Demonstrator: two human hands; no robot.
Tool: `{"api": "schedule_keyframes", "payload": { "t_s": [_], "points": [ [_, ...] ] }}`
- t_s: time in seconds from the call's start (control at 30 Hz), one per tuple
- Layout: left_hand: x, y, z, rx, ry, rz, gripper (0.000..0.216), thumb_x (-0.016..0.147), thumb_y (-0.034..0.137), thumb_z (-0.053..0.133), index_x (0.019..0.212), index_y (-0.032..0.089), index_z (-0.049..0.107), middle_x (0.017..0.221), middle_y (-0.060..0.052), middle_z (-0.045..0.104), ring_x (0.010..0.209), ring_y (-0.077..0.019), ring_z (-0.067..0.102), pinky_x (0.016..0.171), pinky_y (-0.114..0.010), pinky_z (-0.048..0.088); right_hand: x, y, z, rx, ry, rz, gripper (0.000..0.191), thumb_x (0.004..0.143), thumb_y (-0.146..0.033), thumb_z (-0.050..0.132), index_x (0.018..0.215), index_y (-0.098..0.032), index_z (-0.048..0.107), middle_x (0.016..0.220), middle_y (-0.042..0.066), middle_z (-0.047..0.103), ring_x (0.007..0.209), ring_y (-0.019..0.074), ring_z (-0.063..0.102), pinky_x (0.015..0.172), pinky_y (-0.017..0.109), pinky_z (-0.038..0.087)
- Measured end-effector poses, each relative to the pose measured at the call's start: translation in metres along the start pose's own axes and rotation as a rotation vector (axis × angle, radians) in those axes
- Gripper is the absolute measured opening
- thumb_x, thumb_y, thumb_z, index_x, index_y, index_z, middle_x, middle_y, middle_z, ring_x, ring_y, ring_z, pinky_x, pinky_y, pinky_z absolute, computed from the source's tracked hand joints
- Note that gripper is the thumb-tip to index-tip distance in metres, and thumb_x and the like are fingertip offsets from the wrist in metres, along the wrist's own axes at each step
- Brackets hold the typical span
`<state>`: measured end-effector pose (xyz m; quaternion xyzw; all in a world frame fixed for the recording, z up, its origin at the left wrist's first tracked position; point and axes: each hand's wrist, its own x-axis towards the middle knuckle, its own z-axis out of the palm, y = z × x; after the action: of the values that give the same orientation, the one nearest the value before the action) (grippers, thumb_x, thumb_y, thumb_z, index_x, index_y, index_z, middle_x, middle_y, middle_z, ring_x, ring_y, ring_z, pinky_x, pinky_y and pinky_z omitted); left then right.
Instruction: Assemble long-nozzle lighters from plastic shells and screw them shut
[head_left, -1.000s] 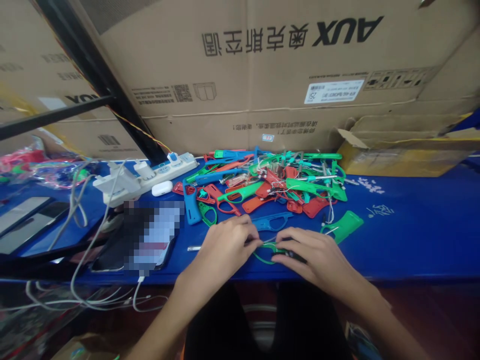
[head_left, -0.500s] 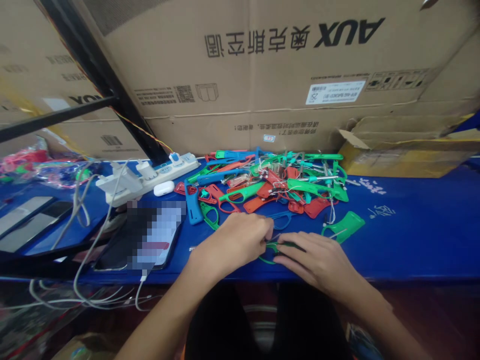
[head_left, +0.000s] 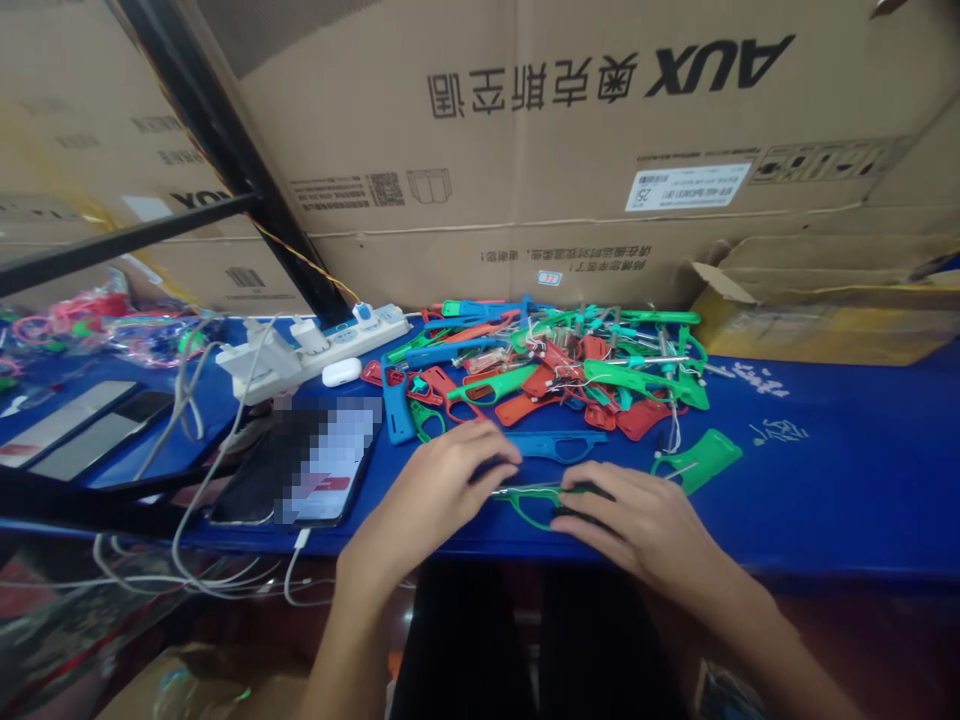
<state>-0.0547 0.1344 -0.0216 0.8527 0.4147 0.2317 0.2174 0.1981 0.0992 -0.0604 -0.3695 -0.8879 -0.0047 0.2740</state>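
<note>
Low on the blue table, near its front edge, lies a green stick-lighter casing with a looped trigger guard. My right hand closes around its handle end, partly hiding it. A thin metal tube runs along the casing's left part. My left hand is closed at the tube's left end, thumb and fingers pinched, covering the tip. Just behind both hands lies a blue lighter casing half. Beyond my right hand rests another green casing, with a thin rod across it.
A heap of red, green and blue lighter parts spreads behind my hands. To the left are a phone, an earbud case and a power strip with cables. Cardboard boxes stand behind; small pink bits lie right.
My left hand has moved left, away from my right hand, uncovering more of the green casing, the metal tube and the blue half. The whole view has shifted slightly.
</note>
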Motion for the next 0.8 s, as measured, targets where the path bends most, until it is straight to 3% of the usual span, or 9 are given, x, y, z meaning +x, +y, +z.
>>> {"api": "schedule_keyframes", "payload": {
  "t_s": [0.1,0.2,0.43,0.8],
  "points": [
    [-0.029,-0.008,0.005,-0.074,0.155,-0.026,0.014,0.102,0.027,0.057,0.103,0.025,0.071,0.103,-0.004,0.07,0.101,-0.0196,0.064,0.091,-0.036,0.05,0.0,0.0,0.0,-0.016,0.001,-0.003,0.034,0.105,-0.042,0.05,0.092,-0.022,0.076,0.1,0.004,0.074,0.08,0.0132,0.069,0.07,0.026,0.051],
    [-0.043,-0.012,0.013,-0.033,0.181,-0.003,0.016,0.102,0.027,0.059,0.112,0.026,0.071,0.107,-0.005,0.069,0.102,-0.0203,0.062,0.092,-0.037,0.048,-0.002,0.001,0.002,-0.032,0.01,-0.008,0.033,0.104,-0.041,0.051,0.093,-0.022,0.075,0.101,0.004,0.074,0.08,0.0139,0.07,0.07,0.026,0.051],
    [-0.035,-0.008,0.022,0.099,0.112,0.028,0.017,0.103,0.029,0.057,0.106,0.025,0.073,0.102,-0.004,0.07,0.094,-0.0194,0.061,0.084,-0.036,0.045,-0.002,-0.001,0.003,-0.074,0.031,-0.033,0.031,0.105,-0.04,0.051,0.093,-0.021,0.073,0.1,0.002,0.074,0.082,0.0151,0.071,0.072,0.028,0.051],
    [-0.025,-0.011,0.018,0.152,0.025,0.024,0.018,0.101,0.032,0.059,0.096,0.026,0.076,0.099,-0.002,0.071,0.089,-0.0194,0.063,0.088,-0.038,0.048,-0.004,-0.002,0.003,-0.105,0.029,-0.03,0.034,0.106,-0.041,0.048,0.093,-0.023,0.074,0.103,0.002,0.075,0.08,0.0138,0.07,0.071,0.027,0.05]
  ]
}}
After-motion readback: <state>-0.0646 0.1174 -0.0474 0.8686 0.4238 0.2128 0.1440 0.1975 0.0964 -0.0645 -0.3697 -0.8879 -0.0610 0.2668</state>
